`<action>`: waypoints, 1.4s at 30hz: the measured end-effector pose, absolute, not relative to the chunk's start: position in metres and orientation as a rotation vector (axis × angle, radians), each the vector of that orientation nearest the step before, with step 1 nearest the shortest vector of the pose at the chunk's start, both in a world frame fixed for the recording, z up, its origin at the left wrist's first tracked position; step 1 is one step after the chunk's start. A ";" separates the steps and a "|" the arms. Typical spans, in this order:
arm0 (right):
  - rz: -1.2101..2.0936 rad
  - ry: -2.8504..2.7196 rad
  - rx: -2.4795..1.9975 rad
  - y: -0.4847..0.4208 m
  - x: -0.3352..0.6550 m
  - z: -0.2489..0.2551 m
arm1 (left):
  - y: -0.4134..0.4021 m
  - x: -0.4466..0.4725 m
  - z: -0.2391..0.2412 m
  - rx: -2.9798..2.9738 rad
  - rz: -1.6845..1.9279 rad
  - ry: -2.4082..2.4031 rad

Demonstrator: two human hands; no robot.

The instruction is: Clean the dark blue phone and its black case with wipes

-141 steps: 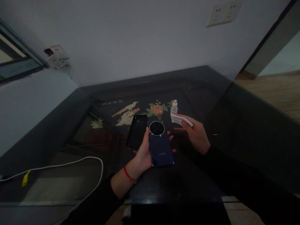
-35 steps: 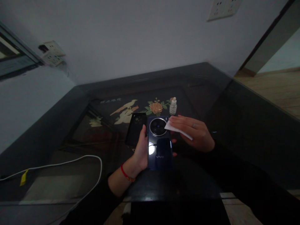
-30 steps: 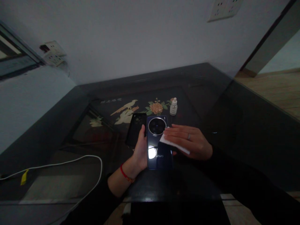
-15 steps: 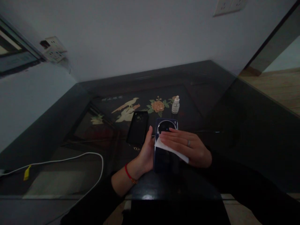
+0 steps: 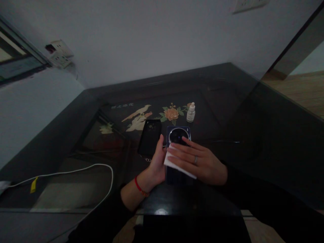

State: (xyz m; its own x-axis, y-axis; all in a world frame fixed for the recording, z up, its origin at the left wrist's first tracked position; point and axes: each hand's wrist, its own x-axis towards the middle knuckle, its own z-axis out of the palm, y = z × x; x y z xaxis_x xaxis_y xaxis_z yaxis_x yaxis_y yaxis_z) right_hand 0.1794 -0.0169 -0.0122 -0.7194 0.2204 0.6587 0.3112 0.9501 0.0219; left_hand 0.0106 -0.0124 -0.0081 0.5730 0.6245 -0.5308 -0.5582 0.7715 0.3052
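A dark blue phone (image 5: 174,174) lies back side up, its big round camera ring toward the far side. My left hand (image 5: 157,164) grips the phone along its left edge, thumb pointing away from me and the other fingers hidden. Under the fingers of my right hand (image 5: 199,162), a folded white wipe (image 5: 178,167) is pressed on the phone's back, just below the camera ring. Left of the phone rests a black phone case (image 5: 150,136) with a small chain at its near end. A small dropper bottle (image 5: 191,114) with a white top stands upright beyond the phone.
The dark glossy tabletop (image 5: 227,101) bears a bird and flower picture. A white cable (image 5: 76,171) with a yellow tag (image 5: 33,185) curves across the left side. Wall sockets (image 5: 60,54) are at the far left. A wall (image 5: 152,40) borders the table's back.
My right hand and the wipe have slid slightly left and toward me over the phone's back. My left hand keeps its grip on the phone. The view has shifted a little.
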 end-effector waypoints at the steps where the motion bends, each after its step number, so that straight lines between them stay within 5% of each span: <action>1: -0.177 -2.392 -0.440 -0.015 0.180 -0.013 | -0.013 0.011 -0.009 0.100 0.703 0.674; 7: -0.121 -2.537 -0.083 -0.018 0.176 -0.014 | -0.012 0.014 0.000 0.178 0.676 0.644; 23: -0.200 -2.405 -0.419 -0.012 0.185 -0.013 | -0.004 0.009 -0.001 0.161 0.775 0.688; 28: -0.163 -2.480 -0.074 -0.014 0.180 -0.015 | -0.001 0.008 0.000 0.191 0.771 0.620; 42: -0.112 -2.361 -0.429 -0.003 0.193 -0.013 | 0.003 -0.001 0.002 0.197 0.803 0.652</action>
State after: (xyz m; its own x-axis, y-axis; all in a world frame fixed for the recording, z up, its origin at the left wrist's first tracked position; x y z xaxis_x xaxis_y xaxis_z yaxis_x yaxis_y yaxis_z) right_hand 0.1934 -0.0030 -0.0129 -0.6838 0.2735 0.6765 0.3362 0.9409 -0.0405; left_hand -0.0007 0.0034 0.0018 0.5124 0.7214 -0.4658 -0.6043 0.6883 0.4013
